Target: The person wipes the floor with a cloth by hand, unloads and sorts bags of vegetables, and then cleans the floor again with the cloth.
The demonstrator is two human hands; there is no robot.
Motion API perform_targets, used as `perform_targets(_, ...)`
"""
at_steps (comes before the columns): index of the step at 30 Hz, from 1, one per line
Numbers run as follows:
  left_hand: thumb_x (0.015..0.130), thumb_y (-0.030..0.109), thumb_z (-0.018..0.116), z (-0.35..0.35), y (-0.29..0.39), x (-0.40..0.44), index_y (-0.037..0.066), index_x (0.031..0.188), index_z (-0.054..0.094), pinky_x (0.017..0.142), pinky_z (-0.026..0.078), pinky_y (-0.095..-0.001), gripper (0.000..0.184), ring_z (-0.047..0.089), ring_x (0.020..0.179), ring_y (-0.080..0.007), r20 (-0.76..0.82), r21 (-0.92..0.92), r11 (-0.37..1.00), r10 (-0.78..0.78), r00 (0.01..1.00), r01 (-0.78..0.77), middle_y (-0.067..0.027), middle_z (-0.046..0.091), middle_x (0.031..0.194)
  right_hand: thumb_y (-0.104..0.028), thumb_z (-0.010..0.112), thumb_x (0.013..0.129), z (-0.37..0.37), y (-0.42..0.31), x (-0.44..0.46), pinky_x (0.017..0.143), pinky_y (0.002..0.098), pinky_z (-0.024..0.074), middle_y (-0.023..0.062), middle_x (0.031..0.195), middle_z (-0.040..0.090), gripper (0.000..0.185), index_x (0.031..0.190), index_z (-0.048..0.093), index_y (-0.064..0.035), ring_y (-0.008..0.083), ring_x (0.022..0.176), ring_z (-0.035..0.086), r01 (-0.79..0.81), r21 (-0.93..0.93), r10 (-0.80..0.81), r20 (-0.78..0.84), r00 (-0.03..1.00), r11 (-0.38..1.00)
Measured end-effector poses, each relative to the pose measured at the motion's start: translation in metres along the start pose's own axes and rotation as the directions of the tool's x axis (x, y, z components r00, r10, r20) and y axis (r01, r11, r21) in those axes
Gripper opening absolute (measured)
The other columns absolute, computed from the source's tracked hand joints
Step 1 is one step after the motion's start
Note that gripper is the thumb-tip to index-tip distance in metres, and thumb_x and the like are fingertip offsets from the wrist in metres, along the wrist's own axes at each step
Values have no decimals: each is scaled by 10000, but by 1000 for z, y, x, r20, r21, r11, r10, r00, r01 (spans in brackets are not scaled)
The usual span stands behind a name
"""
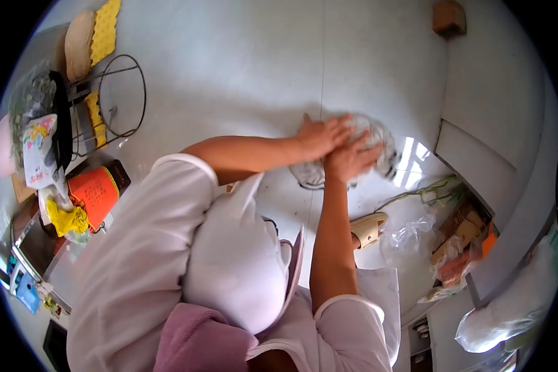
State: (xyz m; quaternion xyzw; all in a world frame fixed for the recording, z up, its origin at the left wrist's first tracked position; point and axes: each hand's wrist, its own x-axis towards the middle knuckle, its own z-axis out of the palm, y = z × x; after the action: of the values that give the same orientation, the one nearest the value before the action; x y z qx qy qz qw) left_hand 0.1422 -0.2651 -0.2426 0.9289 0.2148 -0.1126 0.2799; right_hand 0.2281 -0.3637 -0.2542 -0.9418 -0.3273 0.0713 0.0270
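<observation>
Left hand (pixel 321 137) and right hand (pixel 353 158) open, fingers spread, palms down on cloth (pixel 383 135), neither visibly clutching it. Cloth lies on floor (pixel 242 74), nearer right edge than left. Slipper (pixel 371 230) near cloth; plastic (pixel 409 235) just beside slipper. Block (pixel 448 18) by floor's far right edge; wire stand (pixel 144 93) near left edge.

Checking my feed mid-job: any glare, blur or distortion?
Head view: window-like glare on the floor, right of the cloth; head view: the cloth's right edge looks smeared, left hand and right hand slightly soft; head view: fisheye bending, with black corners.
</observation>
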Motion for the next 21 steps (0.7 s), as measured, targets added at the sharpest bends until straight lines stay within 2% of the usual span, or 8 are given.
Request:
perform_targets(5, 916, 261, 581, 94, 66, -17, 181, 1516, 401, 897, 518, -576, 631, 423, 1379, -260, 3, -109, 966, 235, 972, -233, -105, 249, 1637, -438, 612, 951, 5, 87, -90, 1119, 626, 289, 353, 1571, 188, 775, 1575, 271, -129, 516, 1429, 280, -125, -152, 130, 21, 991, 980)
perform_targets(7, 889, 240, 615, 124, 66, -26, 178, 1515, 396, 912, 554, -464, 666, 420, 1377, -264, -79, -26, 955, 294, 953, -296, -128, 272, 1620, -432, 591, 966, 7, 90, -90, 1036, 633, 368, 353, 1424, 340, 667, 1503, 345, -123, 508, 1301, 409, -86, -154, 77, -65, 995, 984)
perform_targets(10, 914, 173, 577, 107, 47, -26, 200, 1451, 462, 893, 583, -386, 550, 486, 1296, -262, -140, -2, 965, 259, 956, -262, -102, 345, 1570, -365, 606, 958, -15, 60, -63, 897, 600, 451, 269, 1163, 464, 560, 1412, 407, -105, 457, 1089, 509, -250, -96, 258, 84, 962, 963)
perform_targets(13, 906, 150, 571, 76, 15, -33, 270, 1356, 537, 883, 587, -402, 467, 500, 1272, -291, -238, -240, 950, 140, 961, -198, -7, 458, 1473, -294, 641, 935, -28, 38, -44, 875, 553, 494, 280, 1194, 474, 559, 1420, 423, -124, 461, 1078, 536, -110, 136, 90, 145, 985, 985)
perform_targets(15, 894, 123, 583, 47, -13, -43, 280, 1342, 545, 898, 577, -400, 477, 499, 1284, -297, -248, -207, 976, 9, 969, -62, 5, 479, 1459, -316, 672, 915, -31, 6, -24, 884, 528, 534, 264, 1235, 539, 541, 1413, 503, -184, 451, 1075, 598, -9, 189, -14, 119, 993, 982)
perform_targets(17, 862, 81, 606, -5, -46, -71, 284, 1344, 548, 900, 572, -396, 526, 526, 1266, -299, -279, -286, 957, -123, 952, 40, -13, 500, 1449, -278, 702, 893, -50, -53, -7, 899, 514, 522, 241, 1283, 510, 575, 1420, 507, -155, 429, 1167, 557, -70, 281, -7, 265, 964, 957)
perform_targets(19, 844, 59, 609, -12, -84, -90, 286, 1364, 545, 869, 584, -389, 571, 556, 1220, -292, -326, -250, 943, -297, 898, 221, 7, 512, 1469, -292, 719, 880, -40, -99, 5, 973, 525, 488, 240, 1372, 489, 627, 1448, 493, -155, 429, 1228, 522, 152, 347, -239, 224, 945, 925)
perform_targets(21, 833, 45, 612, -34, -113, -130, 286, 1382, 539, 849, 591, -389, 604, 569, 1194, -282, -326, -234, 885, -461, 825, 402, 22, 509, 1488, -323, 756, 850, -13, -141, 8, 1044, 540, 443, 246, 1469, 440, 734, 1491, 444, -153, 452, 1319, 447, 541, 437, -610, 21, 792, 718)
